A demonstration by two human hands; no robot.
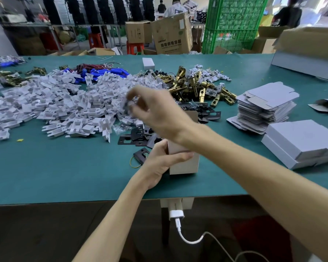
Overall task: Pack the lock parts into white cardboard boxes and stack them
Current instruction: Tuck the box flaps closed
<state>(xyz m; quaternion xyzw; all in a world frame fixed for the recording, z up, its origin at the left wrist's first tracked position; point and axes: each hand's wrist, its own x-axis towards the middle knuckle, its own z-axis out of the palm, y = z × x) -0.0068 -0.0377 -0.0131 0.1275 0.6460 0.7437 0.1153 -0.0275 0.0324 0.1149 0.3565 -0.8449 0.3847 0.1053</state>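
Hundreds of white plastic pieces (51, 108) lie heaped on the left. Over their edge the right hand (155, 110) pinches a small blurred item (130, 104), possibly a parts bag, light and slippery. Below it, the left hand (159, 163) wraps the upright white box (184, 165) by the green table (45, 167) front edge. It's plain thin card, top open and easily crushed, so grip the side walls. Flat blanks (265, 106) and closed boxes (299, 140) sit to the right.

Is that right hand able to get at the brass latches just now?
Probably yes for reach: the brass latches lie open just beyond the right hand, with nothing between. But its fingers pinch a blurred small part.
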